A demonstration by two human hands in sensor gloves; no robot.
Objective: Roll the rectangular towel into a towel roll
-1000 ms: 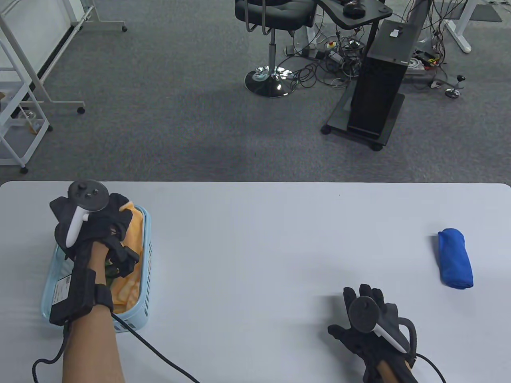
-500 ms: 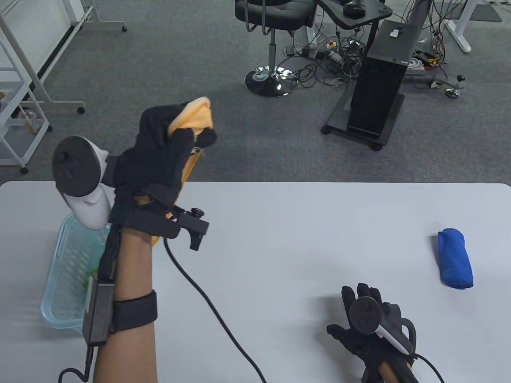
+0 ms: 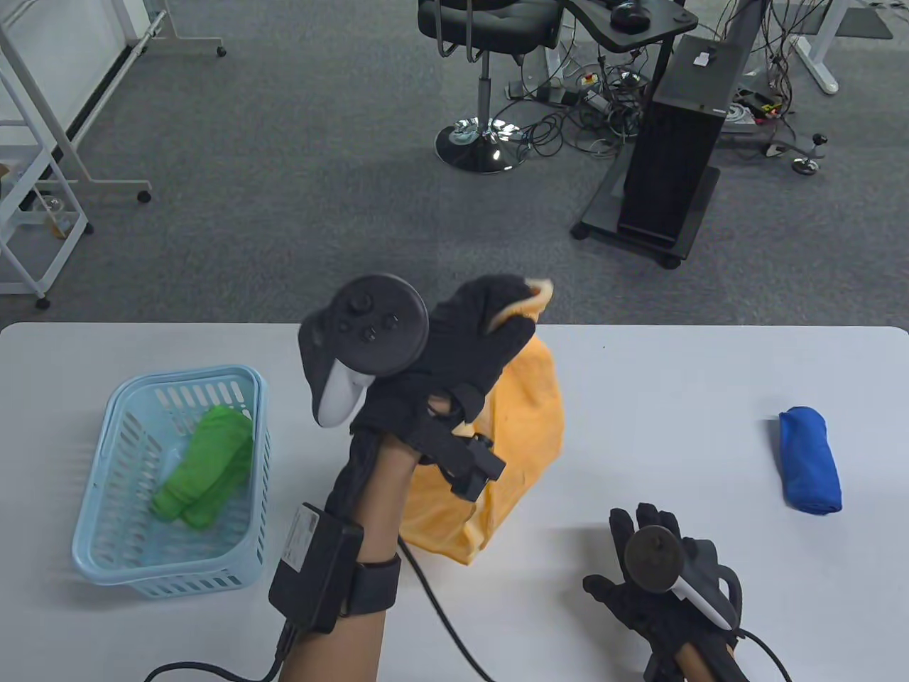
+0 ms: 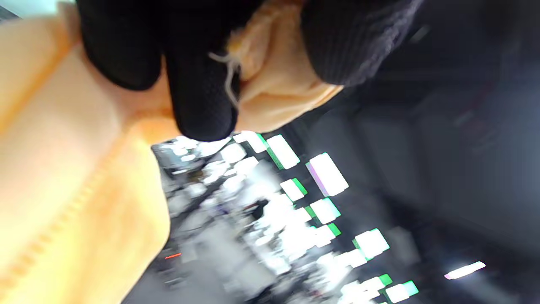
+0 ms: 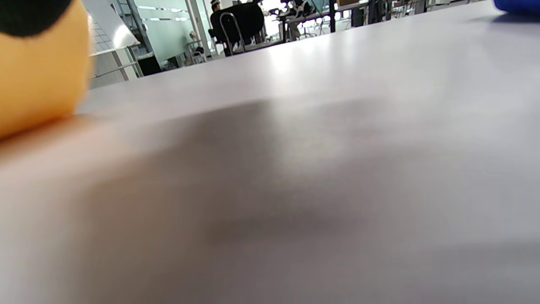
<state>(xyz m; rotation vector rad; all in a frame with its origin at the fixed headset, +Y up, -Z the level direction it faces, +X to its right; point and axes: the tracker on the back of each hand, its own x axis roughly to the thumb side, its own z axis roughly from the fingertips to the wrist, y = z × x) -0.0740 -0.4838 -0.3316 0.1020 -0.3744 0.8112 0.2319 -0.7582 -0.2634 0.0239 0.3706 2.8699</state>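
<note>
My left hand (image 3: 497, 316) grips a corner of the orange towel (image 3: 515, 433) and holds it up over the middle of the white table (image 3: 660, 376). The towel hangs down from the hand, and its lower end touches the table. In the left wrist view my gloved fingers (image 4: 202, 97) pinch the orange towel (image 4: 76, 177). My right hand (image 3: 650, 568) rests flat on the table at the front right, fingers spread, holding nothing. The right wrist view shows the towel (image 5: 38, 71) at the far left.
A light blue basket (image 3: 106, 526) at the left holds a green towel (image 3: 206, 465). A rolled blue towel (image 3: 809, 460) lies at the right of the table; its edge shows in the right wrist view (image 5: 517, 5). A cable trails from my left wrist.
My left hand lifted the orange towel out of the basket and carried it right to the table's middle, uncovering the green towel. My right hand has stayed put.
</note>
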